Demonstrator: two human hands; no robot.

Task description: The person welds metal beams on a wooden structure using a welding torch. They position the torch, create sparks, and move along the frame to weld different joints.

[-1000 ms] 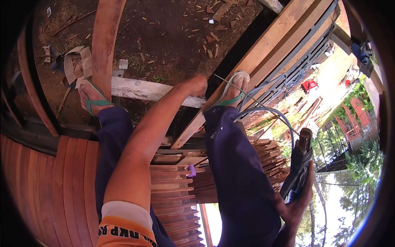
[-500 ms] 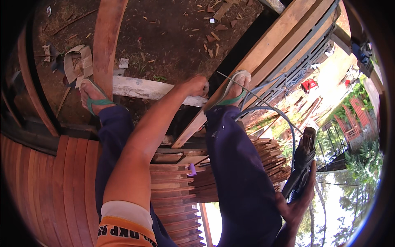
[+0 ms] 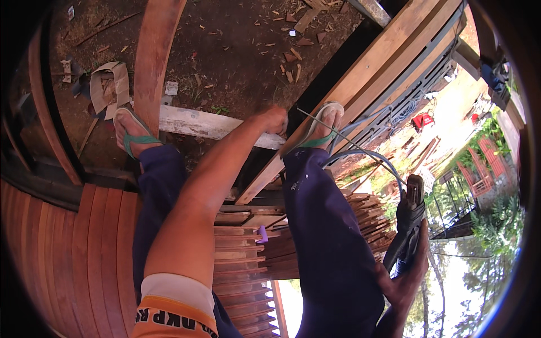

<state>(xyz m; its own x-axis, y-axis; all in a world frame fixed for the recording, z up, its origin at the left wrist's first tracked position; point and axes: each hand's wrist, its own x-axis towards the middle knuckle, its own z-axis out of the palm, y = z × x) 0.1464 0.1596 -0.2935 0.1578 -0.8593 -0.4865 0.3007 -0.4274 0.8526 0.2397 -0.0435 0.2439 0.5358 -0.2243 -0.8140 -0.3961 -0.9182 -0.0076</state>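
In my right hand (image 3: 403,284) is a welding electrode holder (image 3: 410,211), its grip wrapped in black. A long thin welding rod (image 3: 360,145) runs from its jaw up and left. The rod's far end sits close to my left hand (image 3: 274,120), in front of the black metal beam (image 3: 315,79). My left arm reaches forward, and that hand is closed beside the right end of a pale, worn bar (image 3: 197,121). What its fingers hold, if anything, is hidden. My sandalled right foot (image 3: 324,124) rests on a wooden plank (image 3: 366,65) along the beam.
Below lies bare soil (image 3: 236,56) strewn with wood scraps. My left foot (image 3: 132,135) stands by a curved-looking timber (image 3: 155,56). Reddish decking boards (image 3: 84,242) spread at lower left, and stacked boards (image 3: 239,265) lie under me. A grey cable (image 3: 360,152) loops past my right leg.
My right hand has shifted the electrode holder slightly left and down, and the rod has moved a little with it. My left hand stays closed near the beam. The whole view has shifted slightly.
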